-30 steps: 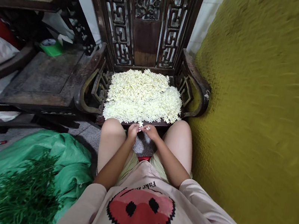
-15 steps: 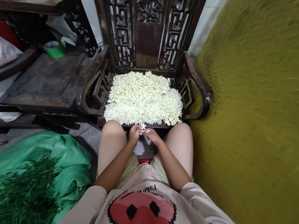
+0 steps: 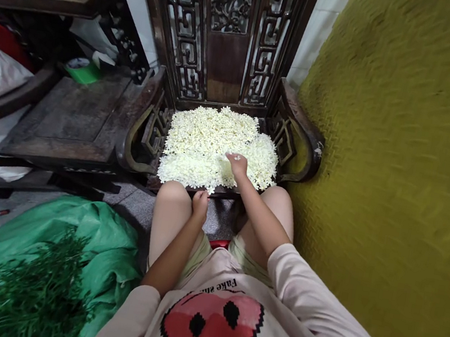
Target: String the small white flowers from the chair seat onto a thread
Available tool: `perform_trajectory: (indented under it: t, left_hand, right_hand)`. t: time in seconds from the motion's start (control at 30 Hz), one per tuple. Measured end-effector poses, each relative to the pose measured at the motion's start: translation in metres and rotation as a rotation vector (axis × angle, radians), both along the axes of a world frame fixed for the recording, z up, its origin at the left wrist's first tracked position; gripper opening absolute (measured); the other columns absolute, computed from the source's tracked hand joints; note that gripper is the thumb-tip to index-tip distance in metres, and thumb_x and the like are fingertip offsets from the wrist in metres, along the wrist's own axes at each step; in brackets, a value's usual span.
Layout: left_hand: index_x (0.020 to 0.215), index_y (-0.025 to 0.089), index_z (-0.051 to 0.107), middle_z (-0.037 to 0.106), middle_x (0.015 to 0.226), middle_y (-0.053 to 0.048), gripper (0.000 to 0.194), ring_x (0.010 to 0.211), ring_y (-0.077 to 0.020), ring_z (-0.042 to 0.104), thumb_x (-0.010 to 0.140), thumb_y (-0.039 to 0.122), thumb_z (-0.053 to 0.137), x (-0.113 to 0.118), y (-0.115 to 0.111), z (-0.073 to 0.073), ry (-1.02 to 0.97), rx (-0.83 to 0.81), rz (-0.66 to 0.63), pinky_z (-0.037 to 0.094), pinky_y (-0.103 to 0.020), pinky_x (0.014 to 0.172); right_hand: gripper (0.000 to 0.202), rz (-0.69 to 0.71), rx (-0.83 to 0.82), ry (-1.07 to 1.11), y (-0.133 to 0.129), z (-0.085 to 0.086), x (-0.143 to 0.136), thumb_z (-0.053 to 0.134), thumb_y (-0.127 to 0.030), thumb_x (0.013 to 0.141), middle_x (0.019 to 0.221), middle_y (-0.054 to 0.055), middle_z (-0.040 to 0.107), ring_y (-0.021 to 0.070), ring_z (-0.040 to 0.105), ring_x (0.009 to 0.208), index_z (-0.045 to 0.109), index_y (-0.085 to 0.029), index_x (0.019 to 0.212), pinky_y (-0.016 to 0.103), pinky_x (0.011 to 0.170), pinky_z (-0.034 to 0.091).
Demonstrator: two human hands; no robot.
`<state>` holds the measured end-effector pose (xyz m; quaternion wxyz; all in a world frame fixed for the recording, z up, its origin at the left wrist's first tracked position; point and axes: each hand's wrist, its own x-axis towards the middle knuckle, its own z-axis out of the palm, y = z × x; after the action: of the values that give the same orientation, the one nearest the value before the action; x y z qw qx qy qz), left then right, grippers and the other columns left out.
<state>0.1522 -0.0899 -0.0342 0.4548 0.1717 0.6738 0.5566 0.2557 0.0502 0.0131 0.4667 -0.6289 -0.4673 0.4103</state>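
Observation:
Small white flowers [image 3: 197, 130] cover the seat of a dark carved wooden chair [image 3: 226, 69], in a thick layer. Between my knees, just in front of the seat edge, my left hand [image 3: 200, 205] is closed, with a white flower [image 3: 210, 190] showing at its fingertips. My right hand [image 3: 238, 165] reaches over the middle of the flower layer, fingers drawn together. A bit of white blossom [image 3: 237, 158] shows at those fingers, though its exact grip is too small to make out.
A yellow textured sheet [image 3: 397, 161] rises on the right. At left stand a dark side table [image 3: 75, 116] with a green tape roll [image 3: 83, 71] and a shelf [image 3: 63, 3]. Leafy green stems [image 3: 35, 286] lie on a green sack [image 3: 112, 236], lower left.
My right hand has left my left hand and moved forward over the flowers. My left hand stays near my left knee, a flower still at its fingertips.

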Motion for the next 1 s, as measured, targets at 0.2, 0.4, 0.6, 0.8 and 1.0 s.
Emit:
perform_trajectory:
  t: [0.2, 0.4, 0.6, 0.8, 1.0]
  left_hand:
    - [0.062, 0.017, 0.051, 0.052, 0.058, 0.002, 0.016, 0.055, -0.0106, 0.046, 0.068, 0.032, 0.053, 0.001, -0.001, -0.003, 0.011, -0.039, -0.049, 0.035, -0.025, 0.058]
    - [0.062, 0.019, 0.052, 0.053, 0.059, 0.002, 0.013, 0.06, -0.0123, 0.05, 0.067, 0.029, 0.058, 0.01, 0.003, 0.001, 0.194, 0.096, -0.08, 0.038, -0.024, 0.062]
    - [0.066, 0.018, 0.055, 0.057, 0.063, 0.0, 0.011, 0.063, -0.0138, 0.053, 0.07, 0.028, 0.058, 0.02, 0.002, 0.009, 0.197, 0.271, -0.28, 0.04, -0.025, 0.064]
    - [0.067, 0.018, 0.057, 0.059, 0.065, -0.001, 0.01, 0.064, -0.0135, 0.053, 0.069, 0.028, 0.059, 0.011, -0.002, 0.011, 0.231, 0.275, -0.275, 0.041, -0.025, 0.065]
    - [0.065, 0.017, 0.058, 0.059, 0.062, 0.0, 0.015, 0.061, -0.0123, 0.053, 0.065, 0.031, 0.064, 0.013, 0.002, 0.013, 0.104, 0.258, -0.32, 0.041, -0.025, 0.064]
  right_hand:
    - [0.039, 0.266, -0.154, -0.235, 0.007, -0.007, 0.003, 0.064, -0.052, 0.063, 0.054, 0.003, 0.056, 0.0175, 0.054, 0.061, 0.053, -0.017, 0.049, 0.028, 0.062, 0.038]
    - [0.029, 0.453, 0.059, -0.074, -0.088, -0.006, 0.03, 0.06, -0.045, 0.07, 0.081, 0.004, 0.067, 0.0179, 0.059, 0.08, 0.065, -0.017, 0.074, 0.028, 0.077, 0.041]
    - [0.025, 0.468, 0.03, -0.143, -0.129, -0.007, 0.039, 0.058, -0.039, 0.074, 0.071, 0.004, 0.064, 0.0162, 0.055, 0.065, 0.067, -0.017, 0.079, 0.027, 0.065, 0.039]
    - [0.023, 0.379, 0.087, -0.174, -0.128, -0.015, 0.031, 0.058, -0.035, 0.076, 0.066, 0.002, 0.06, 0.0146, 0.05, 0.058, 0.066, -0.017, 0.087, 0.026, 0.06, 0.038]
    - [0.02, 0.375, 0.142, -0.185, -0.128, -0.024, 0.033, 0.057, -0.032, 0.079, 0.087, 0.008, 0.068, 0.0195, 0.059, 0.08, 0.07, -0.019, 0.085, 0.03, 0.077, 0.041]
